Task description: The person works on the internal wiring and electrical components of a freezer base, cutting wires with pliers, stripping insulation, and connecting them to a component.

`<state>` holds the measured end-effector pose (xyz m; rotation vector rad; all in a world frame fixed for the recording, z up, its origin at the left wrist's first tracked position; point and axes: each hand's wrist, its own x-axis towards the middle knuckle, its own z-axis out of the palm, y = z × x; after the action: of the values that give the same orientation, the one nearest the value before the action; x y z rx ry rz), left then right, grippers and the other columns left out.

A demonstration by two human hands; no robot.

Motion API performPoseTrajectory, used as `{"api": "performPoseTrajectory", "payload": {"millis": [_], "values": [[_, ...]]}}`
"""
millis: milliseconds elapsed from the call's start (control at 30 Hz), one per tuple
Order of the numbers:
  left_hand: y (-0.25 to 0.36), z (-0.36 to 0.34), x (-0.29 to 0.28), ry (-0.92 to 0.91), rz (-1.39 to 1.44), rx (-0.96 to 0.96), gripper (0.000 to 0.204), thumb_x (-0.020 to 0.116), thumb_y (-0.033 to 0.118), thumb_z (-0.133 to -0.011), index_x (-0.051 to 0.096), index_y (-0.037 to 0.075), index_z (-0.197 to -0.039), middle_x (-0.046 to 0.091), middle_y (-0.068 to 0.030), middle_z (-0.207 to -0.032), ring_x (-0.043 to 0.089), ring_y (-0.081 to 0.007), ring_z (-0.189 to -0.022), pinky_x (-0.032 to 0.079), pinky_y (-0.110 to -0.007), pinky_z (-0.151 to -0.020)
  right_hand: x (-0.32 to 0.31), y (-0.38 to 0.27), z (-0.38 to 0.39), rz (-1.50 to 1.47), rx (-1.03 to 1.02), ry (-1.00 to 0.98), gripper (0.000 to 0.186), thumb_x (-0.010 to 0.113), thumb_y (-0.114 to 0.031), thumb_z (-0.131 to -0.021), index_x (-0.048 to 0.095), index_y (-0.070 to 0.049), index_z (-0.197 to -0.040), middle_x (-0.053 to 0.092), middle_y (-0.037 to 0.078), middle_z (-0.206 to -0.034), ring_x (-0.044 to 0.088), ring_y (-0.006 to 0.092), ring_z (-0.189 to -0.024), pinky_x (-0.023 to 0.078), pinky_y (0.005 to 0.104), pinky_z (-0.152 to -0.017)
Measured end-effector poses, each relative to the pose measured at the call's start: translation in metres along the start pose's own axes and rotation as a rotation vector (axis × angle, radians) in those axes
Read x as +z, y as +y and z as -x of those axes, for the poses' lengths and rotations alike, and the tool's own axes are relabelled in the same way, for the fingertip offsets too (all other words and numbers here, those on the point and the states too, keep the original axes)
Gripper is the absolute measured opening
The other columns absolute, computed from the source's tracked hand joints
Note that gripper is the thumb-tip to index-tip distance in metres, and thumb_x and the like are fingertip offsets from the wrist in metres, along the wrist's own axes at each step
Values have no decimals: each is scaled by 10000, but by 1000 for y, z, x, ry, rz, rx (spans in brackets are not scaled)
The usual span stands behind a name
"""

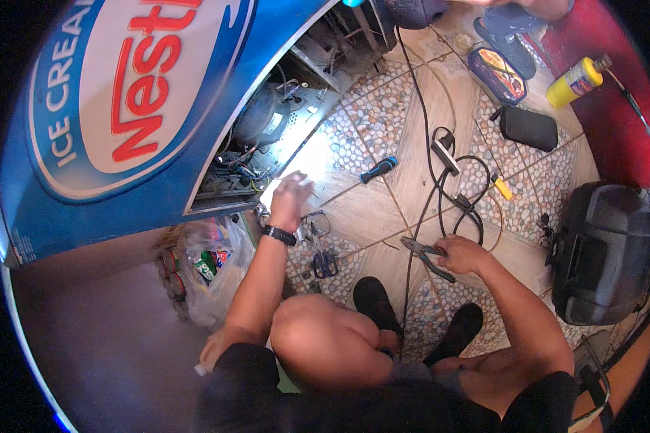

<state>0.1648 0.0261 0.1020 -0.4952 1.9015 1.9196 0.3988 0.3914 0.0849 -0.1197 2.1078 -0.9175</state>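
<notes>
My right hand (pixel 464 255) is closed around the handles of a pair of pliers (pixel 425 255), whose jaws point left above the tiled floor. My left hand (pixel 290 202), with a black watch on its wrist, is at the front of the opening low in a blue freezer cabinet (pixel 159 189). Motion smears its fingers, so whether it grips anything is unclear. Beside it lies something white (pixel 269 193). Inside the opening sit a dark rounded compressor (pixel 256 119) and loose wires (pixel 242 169). Bright light washes out the floor just beyond that hand.
A blue-black screwdriver (pixel 378 169), scissors (pixel 325 261), a power strip (pixel 445 155) and black cable (pixel 438 209) lie on the floor. Right are a yellow gas torch (pixel 576 82), black pouch (pixel 529 128) and large black case (pixel 605 252). A plastic bag (pixel 217 278) sits left; someone's skin (pixel 542 7) shows up top.
</notes>
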Motion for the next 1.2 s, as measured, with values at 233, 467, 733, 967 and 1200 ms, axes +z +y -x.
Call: {"api": "performPoseTrajectory", "payload": {"millis": [233,467,733,967,1200], "values": [[30,-22,-26,161,78,-7,296,517,203,-1019,524,-12,-1223,619,-176,-1181,633,-309,-1067,536,-413,-930,38,-24,-32,-11,-20,45,432,623,-305,-894,610,-17,-1216,602,230,-1200,580,386,-1143,468,465,-979],[47,-87,-55,387,408,240,490,401,396,-1067,428,27,-1389,589,-160,-1251,614,-312,-1101,520,-446,-956,70,-18,-19,-26,80,15,442,641,-329,-890,616,-30,-1215,591,239,-1236,563,381,-1190,471,464,-993],[54,-87,-62,457,102,204,465,488,299,-1042,422,-9,-1384,581,-161,-1205,613,-264,-1043,554,-347,-838,69,-22,15,-208,213,132,408,634,-309,-892,623,-31,-1190,618,255,-1116,593,405,-1101,470,479,-952],[41,-90,-72,202,396,270,421,473,94,-999,348,134,-1399,489,-160,-1345,600,-383,-1131,552,-496,-891,83,-45,43,-356,351,184,437,640,-314,-892,617,-18,-1214,625,257,-1185,587,416,-1133,471,467,-973],[49,-85,-53,387,535,213,359,480,109,-1003,380,167,-1342,535,-115,-1301,687,-361,-961,592,-403,-752,103,-56,53,-353,284,347,415,657,-282,-895,632,14,-1183,673,241,-1134,646,380,-1073,500,420,-928]]}}
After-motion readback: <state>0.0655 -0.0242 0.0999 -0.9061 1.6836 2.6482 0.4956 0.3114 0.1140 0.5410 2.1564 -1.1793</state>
